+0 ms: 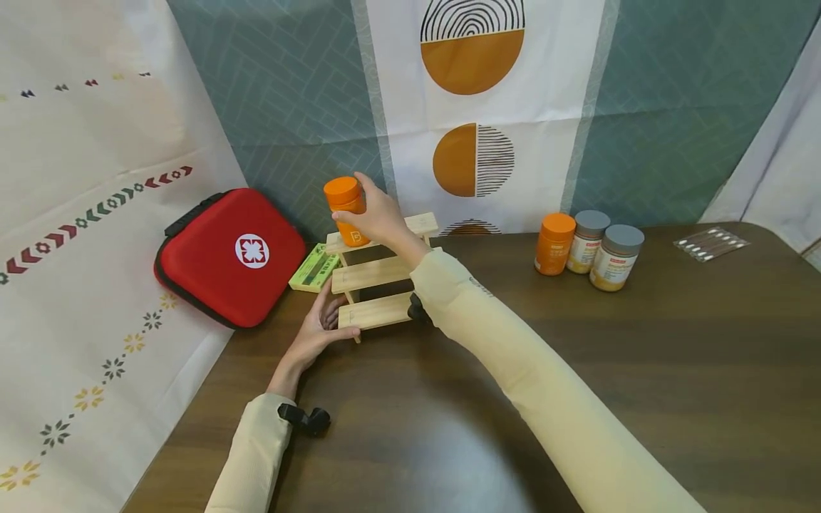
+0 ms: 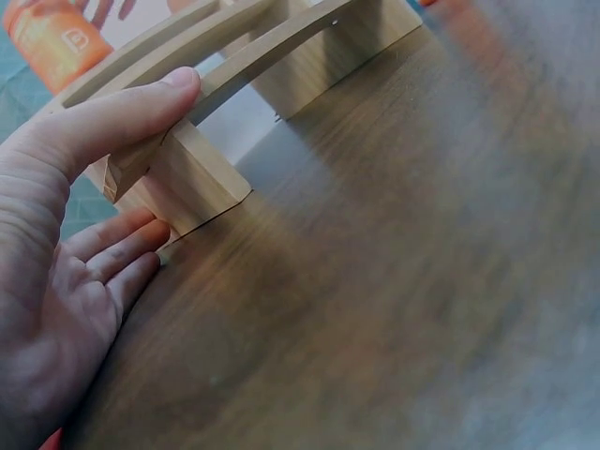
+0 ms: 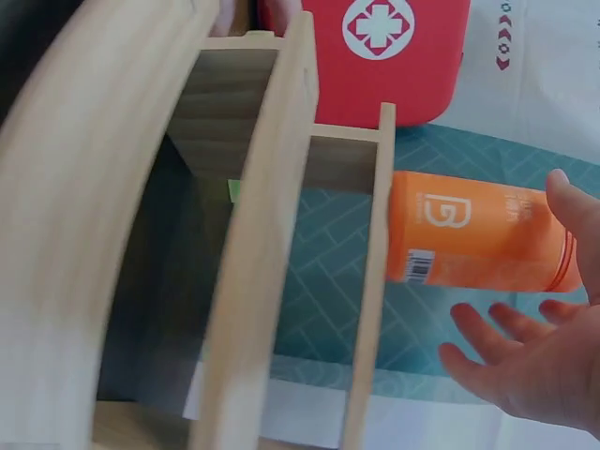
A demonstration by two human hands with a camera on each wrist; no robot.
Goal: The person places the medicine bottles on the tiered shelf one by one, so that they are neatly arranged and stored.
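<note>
A three-tier wooden rack (image 1: 378,274) stands on the table. My left hand (image 1: 318,324) grips its lower left end; the thumb (image 2: 155,103) lies over the lowest shelf and the other fingers are at the side panel (image 2: 192,183). On the left end of the top shelf stands an orange bottle (image 1: 348,214), upright, its base against the board in the right wrist view. Around the bottle's upper part is my right hand (image 1: 378,214), thumb by the cap. In the right wrist view its fingers (image 3: 487,342) are spread, with a gap between them and the bottle (image 3: 478,230).
Left of the rack is a red first-aid case (image 1: 231,256), with a green-and-yellow box (image 1: 316,268) between them. To the right stand another orange bottle (image 1: 554,244) and two grey-lidded jars (image 1: 617,258). A pack of cotton swabs (image 1: 712,244) lies far right. Curtains hang behind.
</note>
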